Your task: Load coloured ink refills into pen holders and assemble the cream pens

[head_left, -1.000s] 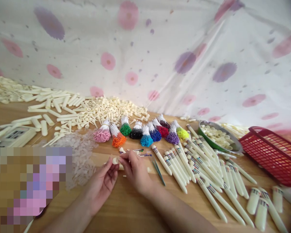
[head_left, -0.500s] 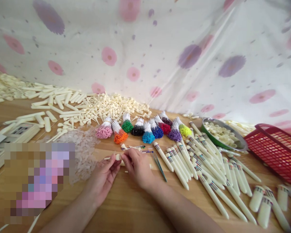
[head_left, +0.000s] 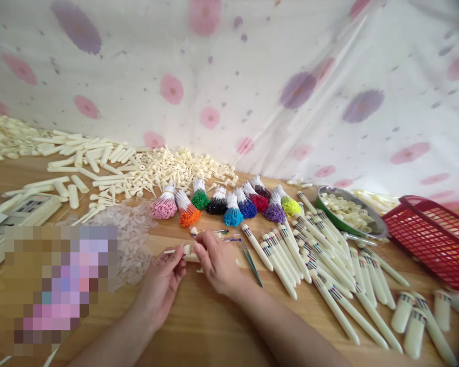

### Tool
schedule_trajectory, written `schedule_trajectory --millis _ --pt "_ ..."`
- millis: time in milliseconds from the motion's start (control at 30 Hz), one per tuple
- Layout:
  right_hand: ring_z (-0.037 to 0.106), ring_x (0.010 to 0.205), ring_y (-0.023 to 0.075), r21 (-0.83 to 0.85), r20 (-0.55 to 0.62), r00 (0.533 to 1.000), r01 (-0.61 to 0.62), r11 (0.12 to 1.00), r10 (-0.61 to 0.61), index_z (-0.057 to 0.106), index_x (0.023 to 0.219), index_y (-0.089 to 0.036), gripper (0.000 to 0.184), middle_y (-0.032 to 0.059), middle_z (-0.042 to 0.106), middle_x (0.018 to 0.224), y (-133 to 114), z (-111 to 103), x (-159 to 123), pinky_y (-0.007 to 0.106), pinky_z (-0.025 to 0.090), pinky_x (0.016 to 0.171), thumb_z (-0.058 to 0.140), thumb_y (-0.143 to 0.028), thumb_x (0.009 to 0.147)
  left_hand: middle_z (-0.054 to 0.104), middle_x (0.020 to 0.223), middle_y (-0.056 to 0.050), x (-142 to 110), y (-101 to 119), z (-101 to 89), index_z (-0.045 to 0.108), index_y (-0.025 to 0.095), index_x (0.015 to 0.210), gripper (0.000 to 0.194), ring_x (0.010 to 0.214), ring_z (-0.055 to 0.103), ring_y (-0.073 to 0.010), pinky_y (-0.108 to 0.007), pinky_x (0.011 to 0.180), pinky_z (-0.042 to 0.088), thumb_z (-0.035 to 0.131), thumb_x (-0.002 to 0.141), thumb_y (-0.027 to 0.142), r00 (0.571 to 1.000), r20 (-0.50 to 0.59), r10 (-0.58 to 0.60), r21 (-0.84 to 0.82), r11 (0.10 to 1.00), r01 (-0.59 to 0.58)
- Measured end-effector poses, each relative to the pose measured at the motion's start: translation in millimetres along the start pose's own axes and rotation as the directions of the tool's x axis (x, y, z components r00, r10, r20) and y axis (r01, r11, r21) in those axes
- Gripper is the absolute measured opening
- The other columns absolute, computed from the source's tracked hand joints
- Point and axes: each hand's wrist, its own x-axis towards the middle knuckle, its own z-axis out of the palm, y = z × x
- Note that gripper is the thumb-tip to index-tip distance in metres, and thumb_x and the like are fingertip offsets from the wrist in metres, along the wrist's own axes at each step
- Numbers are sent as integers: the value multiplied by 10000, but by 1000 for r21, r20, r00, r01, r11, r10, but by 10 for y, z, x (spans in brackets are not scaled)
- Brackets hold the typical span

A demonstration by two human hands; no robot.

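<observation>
My left hand [head_left: 161, 283] and my right hand [head_left: 215, 262] meet over the wooden table [head_left: 199, 326], both pinching a small cream pen part [head_left: 186, 251] between thumb and fingers. A thin refill sticks out of that part to the left. Just beyond the hands lie loose coloured refills [head_left: 222, 233] and thin teal tweezers [head_left: 250, 261]. A row of banded refill bundles [head_left: 229, 203] in pink, orange, green, black, blue, red, purple and yellow lies behind them. Several finished cream multicolour pens [head_left: 309, 257] lie to the right of my right hand.
A heap of clear small parts [head_left: 128, 239] lies left of my hands. Cream barrels and clips [head_left: 110, 168] cover the back left. A green bowl of cream rings [head_left: 346, 214] and a red basket [head_left: 434, 237] stand at right. A flowered cloth [head_left: 252, 76] hangs behind.
My hands have stayed together on the small cream part, shifting only slightly; the fingers have worked a little around it. The camera tilted a bit.
</observation>
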Motion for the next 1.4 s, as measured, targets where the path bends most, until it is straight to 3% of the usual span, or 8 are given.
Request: schedule_trajectory --millis 233,400,567,733,867,1033,1200,1400 --pt "517 605 141 -35 21 999 -31 999 31 485 672 -189 387 19 548 636 -2 31 28 226 335 566 251 -280 967 590 518 57 -5 3 5 616 128 598 170 449 515 -38 -123 432 429 783 568 112 1000 6 27 24 999 -27" --pt "545 688 136 7 47 999 16 1000 -17 513 810 -179 247 30 585 753 0 -1 19 209 355 611 336 -287 943 580 505 61 -1 20 9 608 129 597 200 441 500 -36 -120 418 400 798 534 120 999 -19 34 41 999 -33" --pt "500 517 123 -34 51 990 -126 991 128 507 660 -188 439 -1 540 570 -7 38 8 219 293 505 229 -312 975 577 513 62 9 7 -10 614 127 607 218 451 500 -38 -125 423 410 810 511 138 999 -6 47 54 997 -46" --pt "551 670 141 -33 39 999 -33 999 34 535 818 -174 274 37 607 765 -13 41 -2 218 338 591 328 -300 946 586 532 59 33 -1 -32 619 126 614 222 457 505 -36 -120 422 412 812 505 141 999 9 43 70 997 -44" --pt "510 525 124 -57 43 990 -135 989 138 524 675 -184 445 5 554 579 -23 36 3 218 297 506 223 -308 978 574 519 66 42 -2 -49 621 130 612 206 453 502 -34 -117 416 407 804 519 137 999 15 45 76 996 -46" --pt "561 701 139 -40 59 998 -2 999 4 538 843 -173 243 34 613 790 -20 40 -8 213 342 605 351 -294 941 587 536 62 51 3 -59 626 128 614 207 456 505 -33 -116 418 422 806 516 152 999 26 44 74 996 -46" --pt "515 521 115 -69 85 989 -116 991 121 522 712 -178 385 -5 564 591 -10 55 1 215 290 501 259 -281 974 575 518 63 49 6 -67 630 126 616 213 454 501 -38 -116 400 423 813 510 156 998 33 44 75 996 -47" --pt "578 734 149 -128 96 991 106 986 -94 533 881 -167 211 44 621 828 -20 5 5 225 357 620 353 -260 942 566 522 65 68 50 -90 616 130 607 146 440 503 -35 -112 389 429 760 597 110 999 22 37 59 998 -38"
